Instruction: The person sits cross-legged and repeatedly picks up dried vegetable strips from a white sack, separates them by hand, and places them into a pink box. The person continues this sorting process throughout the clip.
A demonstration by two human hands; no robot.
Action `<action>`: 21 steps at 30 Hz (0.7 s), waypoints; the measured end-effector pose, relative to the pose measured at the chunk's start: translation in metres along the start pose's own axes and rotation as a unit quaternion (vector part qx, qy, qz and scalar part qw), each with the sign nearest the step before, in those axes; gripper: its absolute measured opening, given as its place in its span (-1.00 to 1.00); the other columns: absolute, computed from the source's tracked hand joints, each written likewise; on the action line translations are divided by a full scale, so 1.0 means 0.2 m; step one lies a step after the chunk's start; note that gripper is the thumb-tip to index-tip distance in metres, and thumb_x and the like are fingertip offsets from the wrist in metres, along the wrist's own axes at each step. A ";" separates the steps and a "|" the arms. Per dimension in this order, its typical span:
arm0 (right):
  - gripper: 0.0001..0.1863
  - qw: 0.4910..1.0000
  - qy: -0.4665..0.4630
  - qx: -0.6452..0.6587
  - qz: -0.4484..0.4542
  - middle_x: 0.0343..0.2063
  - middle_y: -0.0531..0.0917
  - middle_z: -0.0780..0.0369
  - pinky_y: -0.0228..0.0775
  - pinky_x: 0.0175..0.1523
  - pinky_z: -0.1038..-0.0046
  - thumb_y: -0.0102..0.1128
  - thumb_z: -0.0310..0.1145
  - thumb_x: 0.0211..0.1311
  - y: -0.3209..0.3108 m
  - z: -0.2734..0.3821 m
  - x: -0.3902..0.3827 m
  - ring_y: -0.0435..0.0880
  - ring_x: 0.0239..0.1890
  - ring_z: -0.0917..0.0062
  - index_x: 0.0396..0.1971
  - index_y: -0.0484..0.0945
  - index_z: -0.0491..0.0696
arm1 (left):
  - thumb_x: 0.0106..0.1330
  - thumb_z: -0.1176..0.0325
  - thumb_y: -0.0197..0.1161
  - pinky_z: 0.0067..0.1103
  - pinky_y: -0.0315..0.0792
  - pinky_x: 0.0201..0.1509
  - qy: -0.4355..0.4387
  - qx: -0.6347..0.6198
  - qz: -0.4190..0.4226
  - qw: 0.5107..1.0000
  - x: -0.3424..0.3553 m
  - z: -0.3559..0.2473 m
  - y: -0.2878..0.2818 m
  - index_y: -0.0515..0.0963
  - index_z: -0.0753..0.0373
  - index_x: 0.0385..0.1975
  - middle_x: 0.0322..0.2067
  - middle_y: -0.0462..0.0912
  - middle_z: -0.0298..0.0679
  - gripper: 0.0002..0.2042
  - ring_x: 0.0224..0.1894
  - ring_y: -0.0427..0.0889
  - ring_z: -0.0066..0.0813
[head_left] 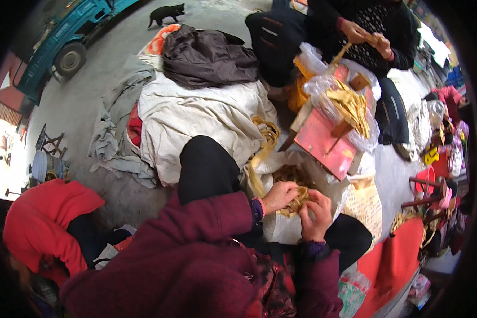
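Over an open white sack (278, 229) in my lap, my left hand (282, 196) is closed on a bunch of straw-coloured strips (300, 197). My right hand (316, 214) grips the same bunch from the other side, its fingers bent. A flat straw-coloured band (257, 172) runs up from the sack beside my left hand and ends in loose coils (269, 132) on the white cloth. More brownish strips (287, 174) lie inside the sack's mouth. The exact fold of the bunch is hidden by my fingers.
Ahead, a red wooden bench (323, 146) carries a pile of dry yellow strips (350, 108) on clear plastic. Behind it a co-worker's hands (368, 40) hold a strand. A white cloth (196, 111) bears a dark jacket (209, 55). A person in red (53, 217) sits left; a black cat (167, 14) walks beyond.
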State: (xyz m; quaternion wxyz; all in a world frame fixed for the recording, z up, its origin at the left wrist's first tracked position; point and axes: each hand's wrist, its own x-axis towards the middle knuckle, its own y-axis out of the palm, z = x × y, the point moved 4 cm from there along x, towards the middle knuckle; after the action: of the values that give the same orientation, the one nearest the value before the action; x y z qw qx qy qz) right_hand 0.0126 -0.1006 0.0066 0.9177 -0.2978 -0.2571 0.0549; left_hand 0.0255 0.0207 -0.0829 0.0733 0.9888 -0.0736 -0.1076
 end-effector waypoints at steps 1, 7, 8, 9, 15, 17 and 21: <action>-0.88 1.000 0.018 0.022 -0.003 -0.24 0.55 0.12 0.33 -0.06 0.38 0.15 -0.62 -0.18 0.01 -0.02 0.00 0.50 -0.16 0.26 -0.52 0.50 -0.18 | 0.23 0.43 -0.01 -0.69 0.27 -0.57 0.155 0.147 -0.014 0.977 0.00 -0.06 0.00 0.41 0.28 -0.47 -0.63 0.37 -0.44 -0.90 -0.57 0.34 -0.74; -0.82 0.905 0.326 0.272 -0.007 -0.38 0.59 0.25 0.44 -0.38 0.63 0.23 -0.45 0.07 0.02 -0.17 -0.10 0.57 -0.39 0.65 -0.33 0.50 -0.16 | 0.26 0.48 0.01 -0.67 0.41 -0.40 0.094 -0.075 -0.047 0.992 -0.01 -0.06 0.01 0.41 0.35 -0.39 -0.52 0.51 -0.36 -0.92 -0.47 0.51 -0.68; -0.78 0.902 0.333 0.275 -0.002 -0.44 0.58 0.30 0.42 -0.47 0.67 0.22 -0.42 0.10 0.01 -0.16 -0.10 0.54 -0.44 0.72 -0.29 0.48 -0.18 | 0.28 0.47 0.01 -0.69 0.42 -0.40 0.068 -0.093 -0.049 0.992 0.00 -0.07 0.00 0.42 0.35 -0.34 -0.51 0.51 -0.34 -0.91 -0.47 0.51 -0.68; -0.76 0.889 0.345 0.298 0.038 -0.43 0.58 0.29 0.40 -0.51 0.69 0.23 -0.44 0.07 0.03 -0.14 -0.11 0.54 -0.47 0.72 -0.27 0.47 -0.20 | 0.28 0.47 0.02 -0.70 0.42 -0.41 0.062 -0.095 -0.049 0.992 -0.01 -0.08 0.00 0.43 0.35 -0.32 -0.49 0.52 -0.34 -0.91 -0.47 0.51 -0.70; -0.69 0.897 0.359 0.243 0.088 -0.38 0.59 0.24 0.45 -0.29 0.62 0.30 -0.49 -0.03 0.09 -0.11 -0.10 0.58 -0.37 0.65 -0.25 0.46 -0.19 | 0.25 0.49 0.07 -0.70 0.41 -0.38 0.039 -0.080 -0.057 0.994 -0.01 -0.13 0.00 0.44 0.35 -0.30 -0.48 0.53 -0.34 -0.90 -0.45 0.50 -0.70; -0.64 0.881 0.376 0.287 0.027 -0.36 0.59 0.24 0.46 -0.28 0.61 0.29 -0.44 0.01 0.04 -0.16 -0.09 0.58 -0.36 0.63 -0.17 0.43 -0.18 | 0.24 0.49 0.09 -0.70 0.41 -0.35 0.084 -0.037 -0.067 0.994 -0.02 -0.16 0.02 0.45 0.35 -0.30 -0.47 0.54 -0.35 -0.91 -0.42 0.50 -0.69; -0.71 0.815 0.437 0.379 0.037 -0.38 0.59 0.26 0.43 -0.40 0.66 0.21 -0.46 0.07 0.00 -0.24 -0.10 0.56 -0.44 0.69 -0.17 0.45 -0.15 | 0.19 0.45 0.17 -0.66 0.40 -0.20 0.124 0.179 0.011 0.976 -0.07 -0.21 0.07 0.45 0.31 -0.21 -0.37 0.52 -0.34 -0.81 -0.31 0.47 -0.69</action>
State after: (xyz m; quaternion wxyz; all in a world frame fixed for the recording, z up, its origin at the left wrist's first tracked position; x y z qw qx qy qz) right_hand 0.0197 -0.1305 -0.0360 0.9709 0.0718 0.2238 0.0463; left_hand 0.0205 0.0155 -0.0367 -0.0952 0.9906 -0.0926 0.0316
